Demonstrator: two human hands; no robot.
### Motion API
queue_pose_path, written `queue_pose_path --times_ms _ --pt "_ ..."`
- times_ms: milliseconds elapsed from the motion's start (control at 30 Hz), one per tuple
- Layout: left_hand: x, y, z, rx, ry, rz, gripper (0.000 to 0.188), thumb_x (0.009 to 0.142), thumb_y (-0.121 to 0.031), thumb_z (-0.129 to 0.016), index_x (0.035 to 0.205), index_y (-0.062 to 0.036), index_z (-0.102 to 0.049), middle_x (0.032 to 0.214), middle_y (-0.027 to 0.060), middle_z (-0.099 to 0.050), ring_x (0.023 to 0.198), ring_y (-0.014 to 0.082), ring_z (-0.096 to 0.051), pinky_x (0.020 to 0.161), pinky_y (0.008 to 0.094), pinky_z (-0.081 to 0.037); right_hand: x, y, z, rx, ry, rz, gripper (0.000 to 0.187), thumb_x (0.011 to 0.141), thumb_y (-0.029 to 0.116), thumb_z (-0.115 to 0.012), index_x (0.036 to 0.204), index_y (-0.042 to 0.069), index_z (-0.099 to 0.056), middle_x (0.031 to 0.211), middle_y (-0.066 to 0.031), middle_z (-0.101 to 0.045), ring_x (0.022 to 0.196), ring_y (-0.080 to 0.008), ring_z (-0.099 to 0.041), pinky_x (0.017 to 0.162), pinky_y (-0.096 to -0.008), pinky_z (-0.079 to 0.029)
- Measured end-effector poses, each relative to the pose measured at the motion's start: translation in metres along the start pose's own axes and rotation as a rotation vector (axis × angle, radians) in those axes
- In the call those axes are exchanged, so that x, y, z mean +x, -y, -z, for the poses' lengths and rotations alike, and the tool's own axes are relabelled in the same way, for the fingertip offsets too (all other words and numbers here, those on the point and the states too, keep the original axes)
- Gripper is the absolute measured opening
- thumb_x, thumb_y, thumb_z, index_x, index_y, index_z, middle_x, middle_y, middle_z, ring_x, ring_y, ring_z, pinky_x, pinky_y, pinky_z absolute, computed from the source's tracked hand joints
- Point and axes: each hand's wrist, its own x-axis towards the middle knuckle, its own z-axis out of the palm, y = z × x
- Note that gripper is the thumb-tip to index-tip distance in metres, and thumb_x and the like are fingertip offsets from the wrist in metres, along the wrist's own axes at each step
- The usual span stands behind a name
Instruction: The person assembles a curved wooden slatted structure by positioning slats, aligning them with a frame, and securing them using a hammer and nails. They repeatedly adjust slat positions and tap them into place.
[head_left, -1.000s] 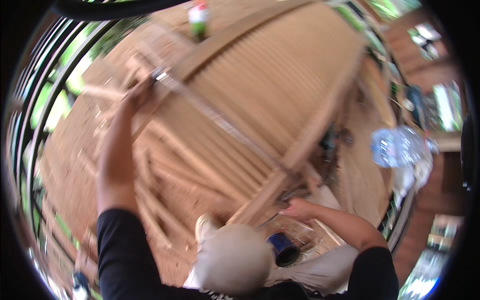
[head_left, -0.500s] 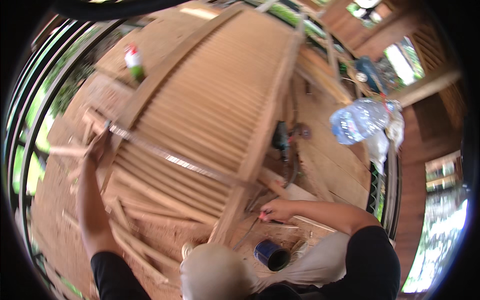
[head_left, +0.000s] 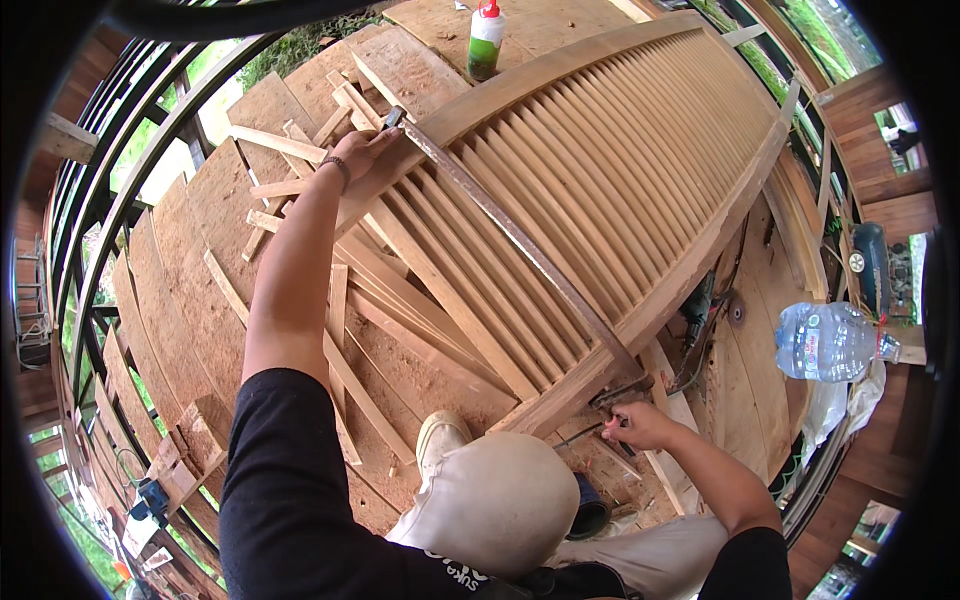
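Observation:
A long metal bar clamp [head_left: 520, 240] spans a slatted wooden panel [head_left: 600, 170] from its far rail to its near rail. My left hand [head_left: 362, 155] is at the far rail, its fingers closed around the clamp's jaw end; some fingertips are hidden. Beside the clamp's near end, my right hand [head_left: 642, 426] grips a thin dark rod [head_left: 578, 436] with a red part at the fingers. Whether the rod joins the clamp I cannot tell. A dark blue tin [head_left: 590, 508] stands below it, partly behind my knee.
Loose wooden strips [head_left: 365, 400] lie left of the panel on sawdust-covered boards. A green-and-white bottle with a red cap [head_left: 486, 42] stands beyond the far rail. At the right are a clear plastic jug [head_left: 828, 342] and a power tool [head_left: 697, 305] with its cord.
The view has swung left, so the panel and both hands appear farther right. Both hands stay at the clamp's two ends, and the picture is sharper.

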Motion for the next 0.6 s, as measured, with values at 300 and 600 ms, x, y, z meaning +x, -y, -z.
queue_pose_path --times_ms 300,600 --pt "0.045 0.028 -0.036 -0.139 0.043 0.039 0.048 0.098 -0.04 -0.063 0.136 -0.0103 -0.06 0.117 0.0074 -0.07 0.107 0.0166 -0.064 0.098 0.0317 -0.048 -0.007 -0.009 0.002 0.037 -0.035 -0.064 0.041 0.082 0.042 -0.076 0.09 0.002 -0.066 0.085 -0.0207 -0.069 0.08 -0.0365 -0.069 0.071 -0.0426 -0.052" --pt "0.036 0.027 0.004 0.309 -0.209 -0.05 0.077 0.088 -0.076 -0.053 0.122 -0.0092 -0.071 0.113 0.0223 -0.071 0.11 0.0374 -0.066 0.097 0.0439 -0.048 0.006 0.004 0.002 -0.006 -0.054 0.021 0.04 0.082 0.037 -0.078 0.086 0.0 -0.063 0.081 -0.0218 -0.067 0.077 -0.0356 -0.068 0.07 -0.0416 -0.05"
